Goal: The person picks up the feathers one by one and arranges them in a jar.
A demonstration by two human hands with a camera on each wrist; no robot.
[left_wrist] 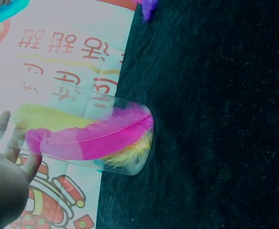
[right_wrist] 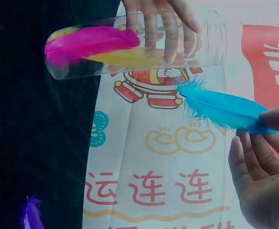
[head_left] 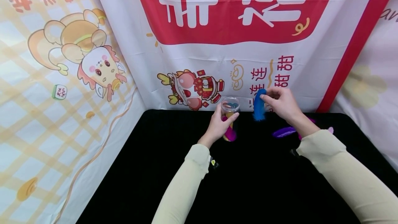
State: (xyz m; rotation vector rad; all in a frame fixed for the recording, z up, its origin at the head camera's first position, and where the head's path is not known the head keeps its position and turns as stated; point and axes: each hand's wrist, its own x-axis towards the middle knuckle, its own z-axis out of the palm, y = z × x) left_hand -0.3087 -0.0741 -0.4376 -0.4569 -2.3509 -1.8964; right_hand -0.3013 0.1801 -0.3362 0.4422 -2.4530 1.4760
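Note:
My left hand (head_left: pixel 217 124) grips a clear plastic jar (head_left: pixel 230 103) around its side, near the back edge of the black table. Inside the jar lie a magenta feather (left_wrist: pixel 91 138) and a yellow feather (left_wrist: pixel 53 118), seen through the wall. Between thumb and fingers, my right hand (head_left: pixel 281 103) pinches the tip of a blue feather (head_left: pixel 259 105). In the right wrist view, that blue feather (right_wrist: pixel 225 109) points its fluffy end toward the jar (right_wrist: pixel 197 67), close to its open-looking end.
A purple feather (head_left: pixel 284 132) lies on the black table (head_left: pixel 248 182) below the right forearm, with pink and magenta ones (head_left: pixel 330 130) partly hidden behind the wrist. A printed white cloth (head_left: pixel 192 54) hangs behind the table, and another patterned cloth (head_left: pixel 62 130) is at the left.

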